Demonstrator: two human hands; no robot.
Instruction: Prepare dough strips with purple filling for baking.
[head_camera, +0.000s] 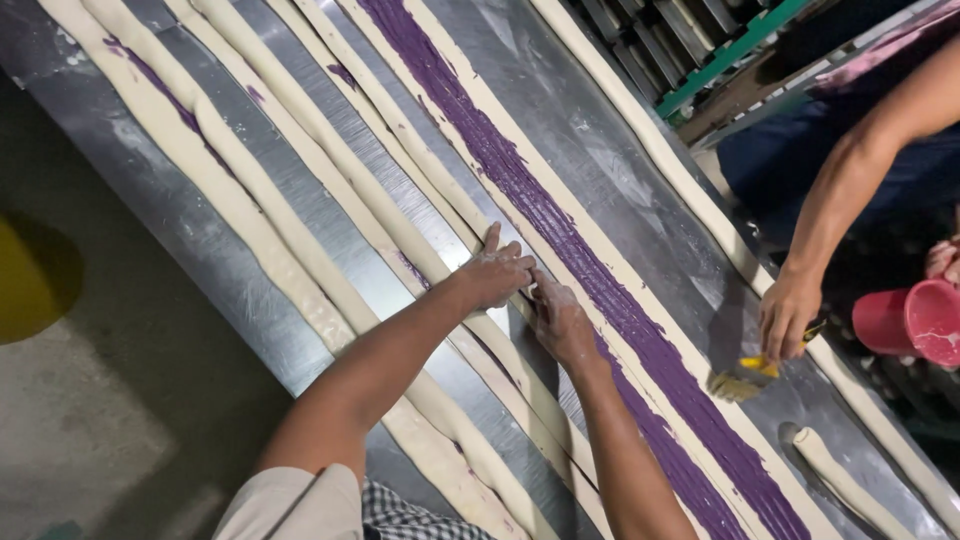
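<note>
At the middle of the frame, the left hand (497, 272) and the right hand (560, 318) are pressed, fingers together, onto the edge of a long dough strip (470, 100) spread with purple filling (560, 235) on the steel table (590, 130). Toward the right edge, a brush (742, 378) is gripped by a co-worker's hand (790, 312) beside a pink cup (915, 322).

Pale cream dough strip (560, 215) runs right beneath the flour-whitened fingers (505, 262), with a deep purple filling (600, 290) streaked down its middle just beyond them. Cream rolled ropes (300, 270) lie on the near side of the fingers, flecked purple. Grey brushed-steel table (590, 130) shows, dusted white. Farther off, a yellow-handled brush (745, 375) and a pink cup (915, 322).
</note>
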